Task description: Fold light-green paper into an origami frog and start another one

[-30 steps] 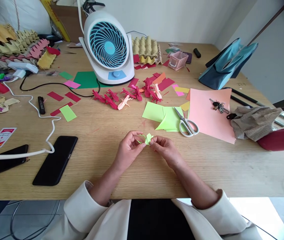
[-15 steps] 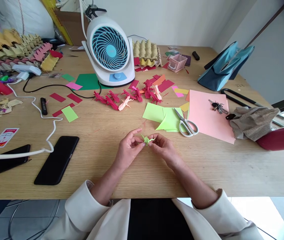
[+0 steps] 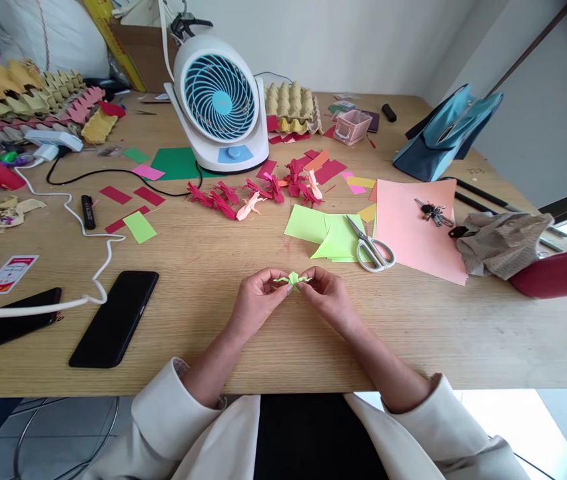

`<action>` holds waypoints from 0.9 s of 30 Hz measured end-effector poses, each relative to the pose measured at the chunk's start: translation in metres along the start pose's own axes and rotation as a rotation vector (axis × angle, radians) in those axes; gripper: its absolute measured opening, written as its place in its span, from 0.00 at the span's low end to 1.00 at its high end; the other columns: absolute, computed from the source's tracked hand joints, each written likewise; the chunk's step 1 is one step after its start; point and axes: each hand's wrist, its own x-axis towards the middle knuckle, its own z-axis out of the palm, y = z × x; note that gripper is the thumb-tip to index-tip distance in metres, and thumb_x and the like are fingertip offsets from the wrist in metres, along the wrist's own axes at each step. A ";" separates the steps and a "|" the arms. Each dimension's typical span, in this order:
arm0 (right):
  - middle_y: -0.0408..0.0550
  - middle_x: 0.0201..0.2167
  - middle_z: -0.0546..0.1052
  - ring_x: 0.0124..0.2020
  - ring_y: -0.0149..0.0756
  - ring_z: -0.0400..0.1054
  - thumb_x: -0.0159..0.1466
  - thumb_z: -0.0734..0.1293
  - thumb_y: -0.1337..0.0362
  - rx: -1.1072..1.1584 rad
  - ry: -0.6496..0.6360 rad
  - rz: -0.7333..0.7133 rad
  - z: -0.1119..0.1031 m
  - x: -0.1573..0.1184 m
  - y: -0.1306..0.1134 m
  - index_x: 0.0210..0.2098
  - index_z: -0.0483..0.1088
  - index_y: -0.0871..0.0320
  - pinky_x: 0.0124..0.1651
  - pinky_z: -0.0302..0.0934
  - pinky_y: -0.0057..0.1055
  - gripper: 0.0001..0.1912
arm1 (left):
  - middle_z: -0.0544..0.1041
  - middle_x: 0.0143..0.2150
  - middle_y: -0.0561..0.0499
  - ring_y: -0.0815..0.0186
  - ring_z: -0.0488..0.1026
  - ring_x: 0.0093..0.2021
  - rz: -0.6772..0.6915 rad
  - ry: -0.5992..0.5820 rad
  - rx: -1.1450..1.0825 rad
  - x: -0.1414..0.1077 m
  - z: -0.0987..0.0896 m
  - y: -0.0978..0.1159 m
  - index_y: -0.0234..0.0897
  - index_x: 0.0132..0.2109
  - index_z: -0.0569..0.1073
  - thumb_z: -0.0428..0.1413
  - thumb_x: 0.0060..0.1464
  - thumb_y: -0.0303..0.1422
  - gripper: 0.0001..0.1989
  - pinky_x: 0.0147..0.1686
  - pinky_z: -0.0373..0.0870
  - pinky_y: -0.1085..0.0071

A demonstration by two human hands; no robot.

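A small folded piece of light green paper (image 3: 294, 279) is held above the near middle of the table. My left hand (image 3: 261, 297) pinches its left side, and my right hand (image 3: 328, 298) pinches its right side. Both thumbs meet close to its lower edge. Beyond the hands lie light green paper sheets (image 3: 306, 224), with white-handled scissors (image 3: 374, 254) resting on and beside them. Further back is a row of folded red paper figures (image 3: 223, 199), with a few pale pink ones (image 3: 250, 206) among them.
A white fan (image 3: 222, 100) stands at the back. Pink paper (image 3: 413, 233) with keys (image 3: 434, 213) lies right, near a red bottle (image 3: 558, 272). A black phone (image 3: 114, 319) and white cable (image 3: 108, 257) are left. Egg trays (image 3: 290, 103) sit behind.
The raised fingers of my left hand have curled in toward the green paper. The folded piece now shows spread out to both sides. The view has shifted slightly.
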 end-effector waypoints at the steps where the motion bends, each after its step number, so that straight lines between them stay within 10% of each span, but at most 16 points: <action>1: 0.43 0.25 0.71 0.26 0.31 0.62 0.54 0.73 0.52 -0.010 0.002 -0.006 0.000 0.000 0.001 0.30 0.68 0.57 0.29 0.56 0.29 0.16 | 0.80 0.34 0.49 0.66 0.76 0.34 -0.006 -0.001 -0.007 0.000 0.000 0.000 0.34 0.36 0.77 0.65 0.48 0.36 0.10 0.37 0.71 0.71; 27: 0.44 0.28 0.73 0.29 0.32 0.66 0.59 0.68 0.57 -0.141 -0.040 -0.035 0.001 -0.001 0.001 0.33 0.68 0.58 0.31 0.59 0.29 0.10 | 0.81 0.33 0.49 0.64 0.75 0.34 -0.010 0.002 0.062 0.001 0.000 -0.003 0.34 0.33 0.79 0.65 0.48 0.38 0.11 0.38 0.71 0.71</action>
